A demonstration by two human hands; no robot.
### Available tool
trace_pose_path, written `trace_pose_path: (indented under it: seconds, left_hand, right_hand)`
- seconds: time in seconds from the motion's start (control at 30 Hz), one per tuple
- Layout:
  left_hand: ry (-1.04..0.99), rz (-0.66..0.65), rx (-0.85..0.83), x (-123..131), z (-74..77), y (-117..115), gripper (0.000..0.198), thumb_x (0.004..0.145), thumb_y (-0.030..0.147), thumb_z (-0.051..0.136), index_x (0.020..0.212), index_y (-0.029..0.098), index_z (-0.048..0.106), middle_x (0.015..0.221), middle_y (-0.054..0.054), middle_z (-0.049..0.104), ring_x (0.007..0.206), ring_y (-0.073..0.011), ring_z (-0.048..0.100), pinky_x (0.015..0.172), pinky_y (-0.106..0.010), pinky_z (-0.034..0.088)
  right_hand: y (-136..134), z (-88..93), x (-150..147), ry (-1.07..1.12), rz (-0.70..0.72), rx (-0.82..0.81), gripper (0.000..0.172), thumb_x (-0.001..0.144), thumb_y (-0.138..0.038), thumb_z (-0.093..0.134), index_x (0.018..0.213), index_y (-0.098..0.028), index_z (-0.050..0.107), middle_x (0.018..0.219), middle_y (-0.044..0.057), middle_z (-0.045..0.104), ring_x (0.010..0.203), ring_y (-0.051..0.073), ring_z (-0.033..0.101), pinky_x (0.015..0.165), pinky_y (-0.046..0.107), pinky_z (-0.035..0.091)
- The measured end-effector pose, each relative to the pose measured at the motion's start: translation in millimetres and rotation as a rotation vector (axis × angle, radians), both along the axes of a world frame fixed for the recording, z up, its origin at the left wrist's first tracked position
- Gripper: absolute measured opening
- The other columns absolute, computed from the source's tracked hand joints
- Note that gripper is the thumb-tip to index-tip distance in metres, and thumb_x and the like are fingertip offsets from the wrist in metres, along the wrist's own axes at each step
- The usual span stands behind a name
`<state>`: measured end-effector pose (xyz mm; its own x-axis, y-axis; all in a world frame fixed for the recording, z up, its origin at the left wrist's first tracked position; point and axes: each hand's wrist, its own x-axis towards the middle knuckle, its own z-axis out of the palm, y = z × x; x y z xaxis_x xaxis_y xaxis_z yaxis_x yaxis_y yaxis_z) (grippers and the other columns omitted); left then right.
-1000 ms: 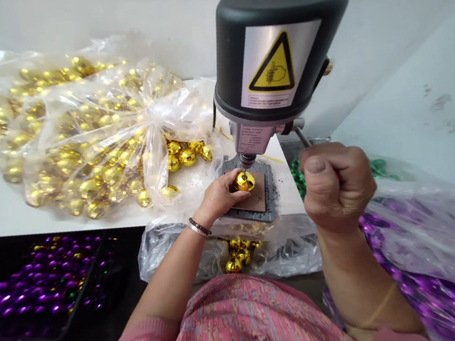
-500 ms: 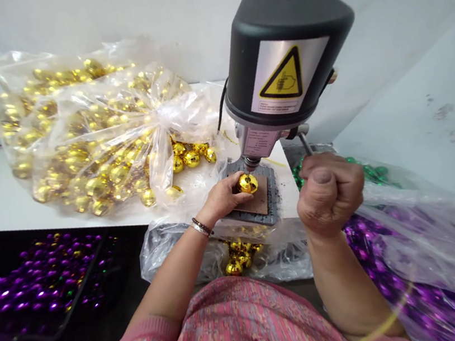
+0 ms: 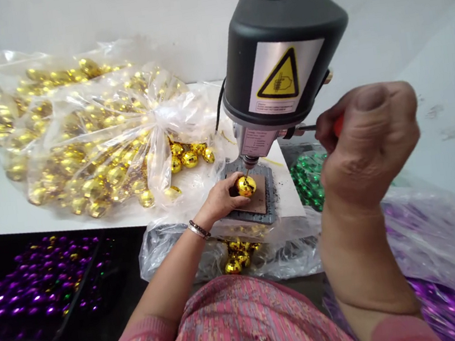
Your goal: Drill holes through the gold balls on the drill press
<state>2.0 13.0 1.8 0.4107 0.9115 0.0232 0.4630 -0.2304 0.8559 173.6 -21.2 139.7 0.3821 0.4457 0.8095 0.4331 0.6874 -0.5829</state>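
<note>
The left hand (image 3: 222,199) grips a gold ball (image 3: 246,186) between thumb and fingers, under the chuck of the drill press (image 3: 287,71). The right hand (image 3: 369,139) is closed round the red knob (image 3: 338,125) on the lever (image 3: 308,128), at the right side of the drill press. The ball sits over the brown board (image 3: 260,195) on the press's base, just below the thin bit (image 3: 247,172); at this size I cannot be sure whether the tip touches it.

The round, shiny ball could roll or spin if the left hand's pinch slackens or the bit snags, and the bit could then skid toward the thumb or fingers, which are bare and very near. Off-centre pressure from the lever might also crack the ball or bend the bit.

Compared with half a second ago, the right hand is higher and farther out from the drill press, and the lever, which slanted down, is now nearly level. The left hand keeps its hold. Farther out, left of the drill press, the bag of gold balls (image 3: 81,151) lies much as it did.
</note>
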Motion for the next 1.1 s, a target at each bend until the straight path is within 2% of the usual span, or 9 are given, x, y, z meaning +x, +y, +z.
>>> trace_pose_path:
  seconds: [0.2, 0.37, 0.43, 0.57, 0.67, 0.73, 0.83, 1.0, 1.1]
  left_hand:
    - [-0.037, -0.042, 0.003, -12, 5.2, -11, 0.059, 0.071, 0.019, 0.074, 0.129, 0.020, 0.063, 0.118, -0.001, 0.072, 0.113, -0.0216, 0.065, 0.101, -0.031, 0.050]
    - [0.024, -0.145, 0.032, -48, 18.5, -25, 0.062, 0.072, 0.028, 0.079, 0.131, 0.019, 0.064, 0.122, -0.007, 0.073, 0.108, -0.0212, 0.067, 0.098, -0.032, 0.053]
    - [0.081, -0.113, 0.057, -64, 25.2, -25, 0.060, 0.076, 0.034, 0.077, 0.133, 0.020, 0.064, 0.123, -0.008, 0.073, 0.100, -0.0198, 0.069, 0.094, -0.032, 0.054]
    - [0.411, 0.208, 0.189, -87, 36.0, -12, 0.038, 0.093, 0.025, 0.053, 0.128, 0.018, 0.067, 0.123, -0.011, 0.073, 0.099, -0.0211, 0.069, 0.092, -0.033, 0.055]
    - [0.819, 0.344, 0.180, -97, 40.9, 2, 0.040, 0.093, 0.014, 0.041, 0.119, 0.012, 0.072, 0.121, -0.019, 0.072, 0.110, -0.0296, 0.068, 0.095, -0.040, 0.052]
    - [1.014, 0.336, 0.092, -100, 43.6, 6, 0.039, 0.091, 0.015, 0.042, 0.114, 0.011, 0.073, 0.115, -0.022, 0.072, 0.109, -0.0358, 0.068, 0.089, -0.044, 0.054]
    - [1.138, 0.304, 0.002, -101, 48.7, 7, 0.040, 0.089, 0.018, 0.044, 0.114, 0.011, 0.073, 0.112, -0.023, 0.073, 0.107, -0.0405, 0.068, 0.083, -0.046, 0.054]
    - [1.204, 0.241, -0.073, -97, 58.2, 0, 0.052, 0.090, 0.021, 0.041, 0.139, 0.016, 0.060, 0.115, -0.022, 0.072, 0.109, -0.0388, 0.069, 0.086, -0.046, 0.053]
    - [1.183, 0.257, -0.134, -102, 55.0, -3, 0.057, 0.092, 0.027, 0.041, 0.147, 0.018, 0.050, 0.119, -0.022, 0.070, 0.109, -0.0370, 0.069, 0.088, -0.044, 0.052]
  right_hand:
    - [5, 6.8, -5, 0.072, 0.033, -0.007, 0.033, 0.095, -0.047, 0.048, 0.080, -0.019, 0.054, 0.059, -0.008, 0.044, 0.054, 0.001, 0.046, 0.063, 0.023, 0.040]
    - [3, 3.0, -3, 0.090, 0.064, -0.016, 0.034, 0.094, -0.049, 0.049, 0.081, -0.018, 0.055, 0.059, -0.008, 0.045, 0.056, 0.001, 0.049, 0.063, 0.023, 0.039]
    - [2, 2.7, -3, 0.086, 0.063, -0.021, 0.033, 0.094, -0.050, 0.050, 0.082, -0.019, 0.055, 0.059, -0.008, 0.044, 0.057, 0.001, 0.050, 0.063, 0.022, 0.039]
    - [2, 1.4, -4, 0.093, 0.045, -0.014, 0.034, 0.094, -0.049, 0.050, 0.083, -0.018, 0.056, 0.060, -0.008, 0.045, 0.057, 0.001, 0.051, 0.063, 0.023, 0.039]
    - [1, 0.5, -3, 0.088, 0.058, -0.023, 0.034, 0.093, -0.049, 0.050, 0.083, -0.018, 0.056, 0.060, -0.008, 0.044, 0.057, 0.002, 0.052, 0.064, 0.025, 0.040]
    - [0, 0.2, -2, 0.080, 0.066, -0.027, 0.034, 0.093, -0.050, 0.050, 0.083, -0.018, 0.056, 0.059, -0.008, 0.044, 0.057, 0.002, 0.052, 0.064, 0.025, 0.040]
    - [0, 0.2, 0, 0.060, 0.058, -0.035, 0.035, 0.093, -0.052, 0.049, 0.084, -0.019, 0.056, 0.060, -0.008, 0.046, 0.057, 0.002, 0.052, 0.064, 0.025, 0.041]
    - [0, -0.1, 1, 0.064, 0.081, -0.037, 0.036, 0.091, -0.056, 0.052, 0.081, -0.021, 0.053, 0.059, -0.006, 0.043, 0.052, 0.004, 0.047, 0.059, 0.025, 0.039]
    - [0, -1.7, -1, 0.072, 0.069, -0.027, 0.036, 0.092, -0.056, 0.050, 0.080, -0.022, 0.052, 0.062, -0.005, 0.044, 0.051, 0.005, 0.044, 0.057, 0.027, 0.037]
